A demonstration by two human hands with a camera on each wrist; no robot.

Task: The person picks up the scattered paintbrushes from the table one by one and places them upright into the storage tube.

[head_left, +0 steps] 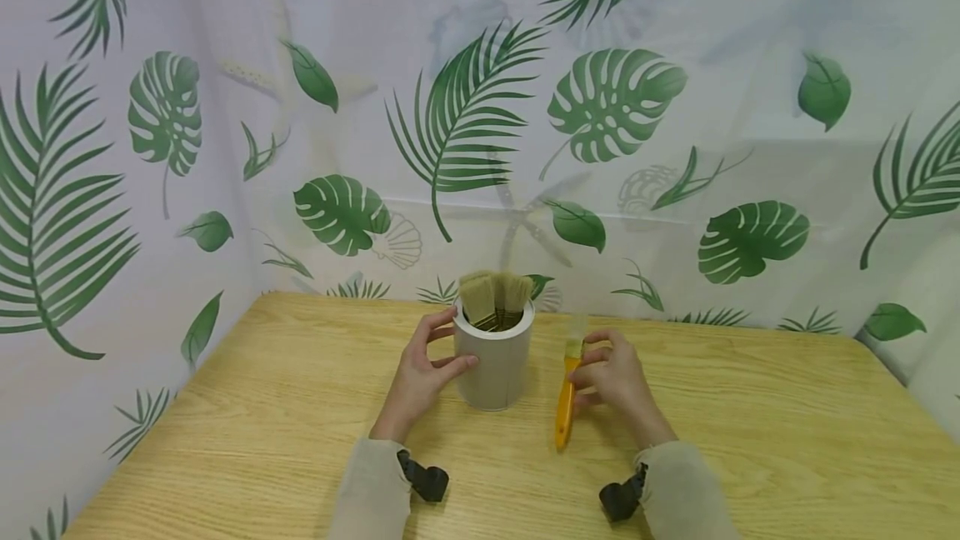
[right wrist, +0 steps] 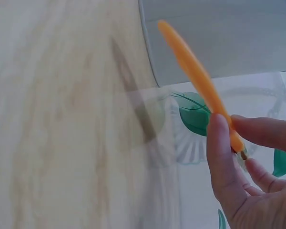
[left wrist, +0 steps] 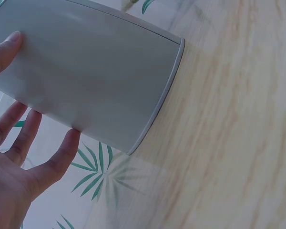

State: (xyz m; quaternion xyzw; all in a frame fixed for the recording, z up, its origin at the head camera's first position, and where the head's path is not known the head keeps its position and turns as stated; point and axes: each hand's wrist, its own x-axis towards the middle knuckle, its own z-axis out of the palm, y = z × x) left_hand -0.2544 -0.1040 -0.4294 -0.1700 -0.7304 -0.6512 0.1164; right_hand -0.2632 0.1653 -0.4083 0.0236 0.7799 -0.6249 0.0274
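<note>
A light grey cylindrical container stands upright on the table, with several paintbrushes in it, pale bristles up. My left hand holds its left side, thumb at the front and fingers toward the back rim; the left wrist view shows thumb and fingertips on the smooth wall of the container. To the right of it, my right hand pinches a paintbrush near the bristle end. In the right wrist view its orange handle points away from the fingers, over its shadow on the table.
The light wood table spreads out on both sides of the hands. Behind it and at the left hangs a white curtain with green leaf prints. A small black device sits on the left wrist, and another device on the right.
</note>
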